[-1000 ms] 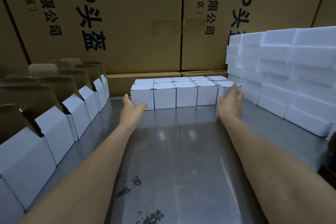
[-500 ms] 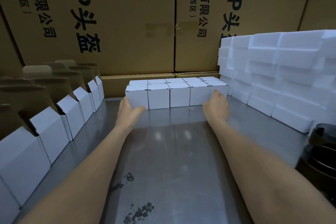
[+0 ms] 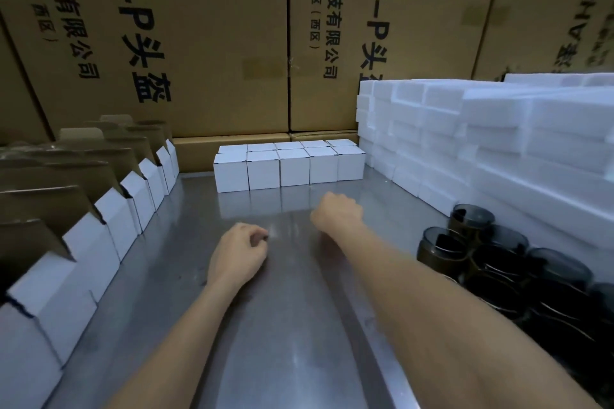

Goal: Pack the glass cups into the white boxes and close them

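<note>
A block of closed white boxes (image 3: pixel 289 164) sits at the far end of the metal table, two rows deep, five across the front row, sides touching, lids shut flat. Along the left edge a line of open white boxes (image 3: pixel 109 226) stands upright, one behind another, each with its brown inner flap raised. At the right, a cluster of dark smoky glass cups (image 3: pixel 471 242) stands upright, mouths up, packed close together, just beside a stack of white foam.
</note>
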Action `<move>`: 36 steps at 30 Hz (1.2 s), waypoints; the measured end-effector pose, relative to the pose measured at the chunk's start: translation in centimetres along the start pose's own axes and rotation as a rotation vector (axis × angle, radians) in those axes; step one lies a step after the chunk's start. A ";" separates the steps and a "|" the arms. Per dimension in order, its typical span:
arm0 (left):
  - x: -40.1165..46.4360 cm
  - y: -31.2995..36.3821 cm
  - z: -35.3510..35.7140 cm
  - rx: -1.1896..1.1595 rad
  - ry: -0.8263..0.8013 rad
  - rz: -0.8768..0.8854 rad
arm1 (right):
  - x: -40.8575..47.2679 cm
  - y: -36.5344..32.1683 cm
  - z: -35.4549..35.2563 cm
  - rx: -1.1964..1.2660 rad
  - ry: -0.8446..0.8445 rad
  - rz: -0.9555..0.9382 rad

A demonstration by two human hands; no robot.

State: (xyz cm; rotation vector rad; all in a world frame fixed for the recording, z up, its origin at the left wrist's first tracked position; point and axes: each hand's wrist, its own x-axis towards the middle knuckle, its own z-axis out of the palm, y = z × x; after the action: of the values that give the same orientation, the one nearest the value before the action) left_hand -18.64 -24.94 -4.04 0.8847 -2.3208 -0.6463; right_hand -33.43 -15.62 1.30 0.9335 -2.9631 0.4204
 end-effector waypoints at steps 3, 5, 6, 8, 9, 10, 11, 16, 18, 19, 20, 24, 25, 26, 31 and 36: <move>-3.4 0.7 -0.7 0.021 -0.009 0.056 | -1.5 2.9 -3.2 -0.043 0.064 0.086; -5.3 0.9 -1.1 0.022 -0.006 0.089 | -2.2 5.5 -4.4 -0.176 0.075 0.160; -6.2 1.0 -1.3 0.026 -0.007 0.100 | -2.6 6.8 -4.7 -0.235 0.068 0.209; -7.3 1.0 -1.7 0.033 -0.011 0.113 | -3.0 9.1 -5.0 -0.291 0.051 0.343; -7.8 1.0 -1.8 0.035 -0.012 0.113 | -3.2 9.9 -5.1 -0.295 0.036 0.418; -8.0 1.0 -2.0 0.034 -0.010 0.109 | -3.5 10.5 -5.1 -0.287 0.008 0.480; -8.2 1.0 -2.1 0.030 -0.008 0.102 | -3.7 10.9 -5.1 -0.272 -0.027 0.522; -8.1 1.2 -2.2 0.001 -0.013 0.059 | -3.6 11.2 -5.8 -0.240 -0.069 0.558; -8.0 1.3 -2.3 -0.017 -0.010 0.033 | -3.4 10.7 -6.1 -0.217 -0.056 0.491; -8.0 1.3 -2.3 -0.028 -0.007 0.020 | -3.4 10.3 -6.1 -0.221 -0.045 0.439; -8.0 1.4 -2.4 -0.038 -0.005 0.006 | -3.4 9.7 -5.9 -0.232 -0.031 0.382; -8.2 1.5 -2.5 -0.085 -0.015 -0.025 | -4.3 5.8 -4.4 -0.313 0.001 0.149; -8.3 1.5 -2.6 -0.106 -0.013 -0.038 | -4.7 4.5 -3.9 -0.320 0.018 0.094; -8.3 1.5 -2.7 -0.130 -0.006 -0.052 | -5.1 3.2 -3.3 -0.315 0.038 0.045; -8.2 1.5 -2.8 -0.217 0.024 -0.106 | -8.3 -2.3 -0.1 -0.213 0.167 -0.219; -8.7 1.9 -3.5 -0.307 -0.044 -0.080 | -12.1 -4.7 2.5 0.042 0.296 -0.429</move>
State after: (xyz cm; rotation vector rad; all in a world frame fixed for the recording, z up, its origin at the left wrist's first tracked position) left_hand -11.82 -18.32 -3.29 0.8273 -2.1540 -1.0330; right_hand -20.62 -13.14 -0.97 1.3352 -2.4142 0.5479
